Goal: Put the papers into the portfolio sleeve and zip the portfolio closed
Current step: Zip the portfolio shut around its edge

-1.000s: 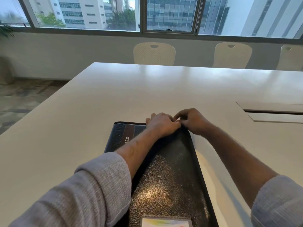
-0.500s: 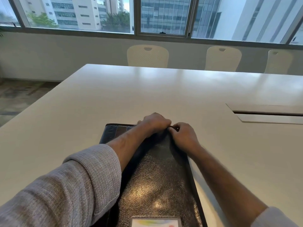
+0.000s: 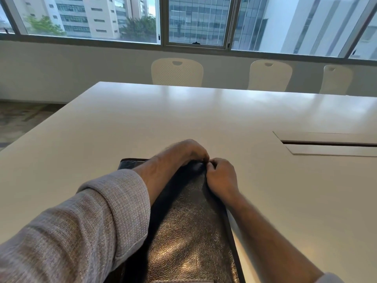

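Observation:
A black leather portfolio (image 3: 189, 225) lies closed and flat on the white table (image 3: 183, 119), running away from me. My left hand (image 3: 189, 150) reaches across it and presses down on its far right corner. My right hand (image 3: 221, 177) sits right beside it on the portfolio's right edge, fingers curled and pinched at that corner, where the zipper pull would be; the pull itself is hidden by my fingers. No papers are visible.
A recessed cable hatch (image 3: 330, 144) is set into the table at the right. Three white chairs (image 3: 177, 71) stand along the far side, under a wide window. Carpeted floor lies past the table's left edge.
My right hand has slid from the far corner a little toward me along the portfolio's right edge. The left hand stays on the far corner. The camera has tilted slightly.

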